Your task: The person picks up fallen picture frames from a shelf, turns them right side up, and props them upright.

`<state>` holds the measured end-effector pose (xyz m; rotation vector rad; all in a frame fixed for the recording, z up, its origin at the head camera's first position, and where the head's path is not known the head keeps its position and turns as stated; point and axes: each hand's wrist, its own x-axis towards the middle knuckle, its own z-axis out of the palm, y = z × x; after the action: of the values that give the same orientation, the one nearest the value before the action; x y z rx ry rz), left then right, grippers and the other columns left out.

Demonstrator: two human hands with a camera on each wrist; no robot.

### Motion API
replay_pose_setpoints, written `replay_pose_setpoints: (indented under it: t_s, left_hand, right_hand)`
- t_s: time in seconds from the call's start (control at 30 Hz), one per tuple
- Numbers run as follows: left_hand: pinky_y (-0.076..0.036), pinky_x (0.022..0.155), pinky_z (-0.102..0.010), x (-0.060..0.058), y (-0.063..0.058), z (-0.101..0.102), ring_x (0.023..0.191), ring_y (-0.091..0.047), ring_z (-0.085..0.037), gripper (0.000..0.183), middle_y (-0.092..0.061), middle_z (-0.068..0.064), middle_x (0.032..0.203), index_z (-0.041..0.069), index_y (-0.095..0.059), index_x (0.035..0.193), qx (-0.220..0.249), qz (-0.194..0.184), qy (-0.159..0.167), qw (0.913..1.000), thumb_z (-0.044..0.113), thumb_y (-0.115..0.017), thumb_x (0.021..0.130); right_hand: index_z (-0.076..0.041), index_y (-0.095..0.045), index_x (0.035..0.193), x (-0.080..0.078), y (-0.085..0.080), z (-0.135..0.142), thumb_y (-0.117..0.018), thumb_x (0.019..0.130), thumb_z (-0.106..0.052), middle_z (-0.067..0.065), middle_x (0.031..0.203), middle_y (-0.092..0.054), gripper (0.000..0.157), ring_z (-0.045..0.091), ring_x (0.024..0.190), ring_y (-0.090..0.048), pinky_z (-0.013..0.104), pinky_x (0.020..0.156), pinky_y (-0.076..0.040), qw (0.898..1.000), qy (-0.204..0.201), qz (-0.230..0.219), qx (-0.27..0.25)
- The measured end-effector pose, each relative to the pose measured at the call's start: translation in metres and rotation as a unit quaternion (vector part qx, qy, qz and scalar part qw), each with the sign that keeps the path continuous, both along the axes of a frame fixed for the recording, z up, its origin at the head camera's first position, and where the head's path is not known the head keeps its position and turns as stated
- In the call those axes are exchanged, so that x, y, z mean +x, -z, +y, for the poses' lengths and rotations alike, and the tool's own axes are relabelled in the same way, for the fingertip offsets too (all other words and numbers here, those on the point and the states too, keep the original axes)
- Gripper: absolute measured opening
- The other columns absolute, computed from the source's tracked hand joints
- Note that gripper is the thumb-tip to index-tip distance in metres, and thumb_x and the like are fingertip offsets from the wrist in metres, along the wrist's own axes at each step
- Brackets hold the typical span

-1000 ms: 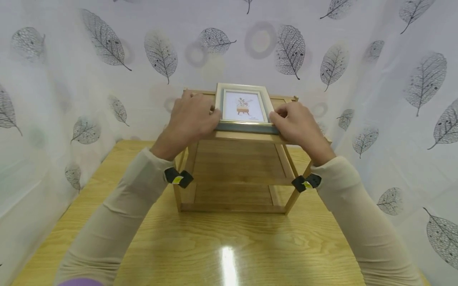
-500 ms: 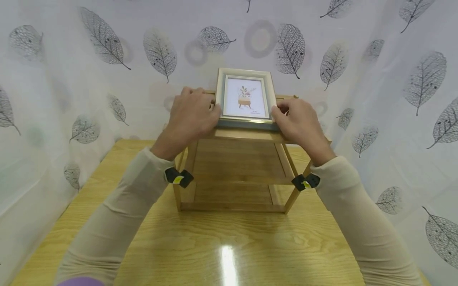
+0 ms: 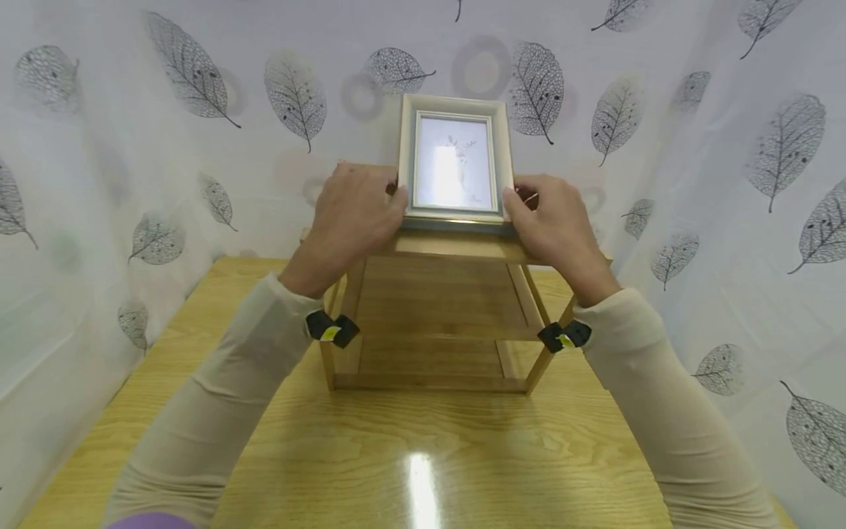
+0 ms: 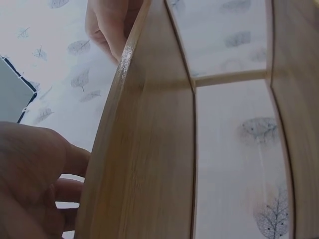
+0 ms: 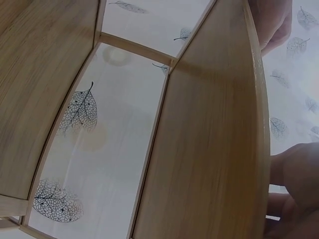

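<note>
A cream picture frame (image 3: 457,106) with a small print behind its glass leans back on the top shelf (image 3: 456,246) of a wooden rack, its lower edge towards me. My left hand (image 3: 360,209) grips its left side, the thumb at the lower left corner. On the opposite side my right hand (image 3: 548,217) holds the right edge with thumb and curled fingers. Glare covers part of the print. The left wrist view has the left hand (image 4: 35,169) beside the shelf board, and the right wrist view has the right hand (image 5: 296,189); the frame is hidden in both.
The rack's middle shelf (image 3: 443,297) and bottom shelf (image 3: 429,360) lie below, with the rack standing on a wood-grain table (image 3: 423,433). A white leaf-print curtain (image 3: 231,147) surrounds the table at the back and sides.
The picture frame has tilted up from lying nearly flat to a steeper lean, its top edge rising. Both hands have kept their grip at its sides and barely moved.
</note>
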<state>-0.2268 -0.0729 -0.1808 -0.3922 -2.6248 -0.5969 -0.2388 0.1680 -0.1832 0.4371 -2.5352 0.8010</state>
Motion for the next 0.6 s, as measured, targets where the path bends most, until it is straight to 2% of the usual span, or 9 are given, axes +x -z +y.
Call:
replay_pose_setpoints:
  t_s: [0.07, 0.17, 0.2, 0.27, 0.3, 0.33, 0.4, 0.53, 0.6]
  left_hand:
    - [-0.030, 0.108, -0.046, 0.0008, -0.0009, 0.0005, 0.100, -0.058, -0.027, 0.030, -0.068, -0.009, 0.090, 0.009, -0.064, 0.081, 0.014, -0.001, 0.003, 0.9999, 0.024, -0.043, 0.096]
    - [-0.023, 0.113, -0.045, 0.0017, -0.0021, 0.0010, 0.112, -0.057, -0.028, 0.030, -0.068, -0.008, 0.112, 0.010, -0.069, 0.096, 0.026, -0.004, 0.006, 0.9996, 0.025, -0.044, 0.096]
    - [-0.032, 0.109, -0.043, 0.0020, -0.0022, 0.0011, 0.105, -0.059, -0.027, 0.030, -0.067, -0.007, 0.113, 0.009, -0.070, 0.100, 0.032, -0.004, 0.008, 0.9995, 0.026, -0.045, 0.096]
    - [-0.049, 0.087, -0.036, 0.0024, -0.0022, 0.0014, 0.088, -0.061, -0.025, 0.030, -0.067, -0.006, 0.115, 0.010, -0.069, 0.108, 0.042, -0.005, 0.009, 0.9991, 0.026, -0.046, 0.096]
    - [-0.051, 0.072, -0.033, 0.0027, -0.0021, 0.0015, 0.078, -0.059, -0.023, 0.029, -0.067, -0.005, 0.114, 0.010, -0.068, 0.110, 0.047, -0.005, 0.009, 0.9988, 0.025, -0.047, 0.096]
    - [-0.048, 0.059, -0.030, 0.0029, -0.0020, 0.0017, 0.070, -0.056, -0.022, 0.029, -0.067, -0.004, 0.114, 0.011, -0.067, 0.112, 0.053, -0.006, 0.009, 0.9985, 0.025, -0.048, 0.096]
    - [-0.035, 0.042, -0.027, 0.0027, -0.0016, 0.0019, 0.062, -0.050, -0.020, 0.028, -0.068, -0.004, 0.113, 0.011, -0.067, 0.111, 0.064, -0.005, 0.012, 0.9979, 0.024, -0.049, 0.095]
    - [-0.044, 0.049, -0.026, 0.0015, -0.0010, 0.0023, 0.083, -0.063, -0.019, 0.024, -0.068, -0.004, 0.111, 0.012, -0.069, 0.107, 0.080, 0.000, 0.017, 0.9967, 0.022, -0.051, 0.094]
    - [-0.048, 0.053, -0.027, 0.0008, -0.0005, 0.0027, 0.094, -0.065, -0.020, 0.023, -0.069, -0.005, 0.110, 0.012, -0.068, 0.108, 0.089, 0.004, 0.020, 0.9958, 0.021, -0.053, 0.094]
  right_hand:
    - [-0.004, -0.069, 0.094, 0.0005, 0.0000, 0.0004, -0.048, 0.095, -0.024, 0.012, 0.092, -0.067, 0.029, 0.025, 0.088, -0.061, 0.038, 0.078, -0.048, 1.000, -0.001, 0.001, -0.005]
    - [-0.004, -0.070, 0.098, 0.0018, 0.0003, 0.0013, -0.050, 0.095, -0.023, 0.012, 0.094, -0.068, 0.028, 0.024, 0.088, -0.062, 0.037, 0.077, -0.049, 1.000, -0.001, 0.005, -0.012]
    - [-0.004, -0.070, 0.102, 0.0023, 0.0004, 0.0017, -0.051, 0.095, -0.023, 0.013, 0.095, -0.068, 0.028, 0.024, 0.088, -0.062, 0.037, 0.077, -0.049, 1.000, -0.001, 0.004, -0.016]
    - [-0.006, -0.068, 0.113, 0.0033, 0.0002, 0.0023, -0.051, 0.095, -0.024, 0.013, 0.098, -0.069, 0.031, 0.023, 0.087, -0.063, 0.036, 0.076, -0.050, 1.000, -0.001, 0.005, -0.024]
    - [-0.007, -0.067, 0.117, 0.0037, 0.0001, 0.0027, -0.052, 0.095, -0.025, 0.013, 0.099, -0.069, 0.032, 0.022, 0.087, -0.063, 0.035, 0.075, -0.050, 1.000, 0.001, 0.006, -0.028]
    - [-0.008, -0.066, 0.120, 0.0039, 0.0001, 0.0029, -0.052, 0.095, -0.025, 0.012, 0.100, -0.070, 0.033, 0.021, 0.086, -0.064, 0.034, 0.074, -0.051, 0.999, 0.002, 0.007, -0.033]
    - [-0.010, -0.064, 0.122, 0.0043, -0.0003, 0.0031, -0.053, 0.094, -0.026, 0.010, 0.100, -0.070, 0.034, 0.018, 0.084, -0.065, 0.030, 0.071, -0.051, 0.999, 0.004, 0.008, -0.042]
    - [-0.012, -0.064, 0.122, 0.0055, -0.0010, 0.0036, -0.054, 0.094, -0.027, 0.007, 0.098, -0.071, 0.033, 0.013, 0.081, -0.066, 0.025, 0.069, -0.053, 0.998, 0.003, 0.014, -0.060]
    - [-0.012, -0.064, 0.122, 0.0063, -0.0011, 0.0036, -0.055, 0.093, -0.026, 0.007, 0.098, -0.071, 0.034, 0.013, 0.081, -0.066, 0.025, 0.071, -0.054, 0.998, 0.002, 0.020, -0.065]
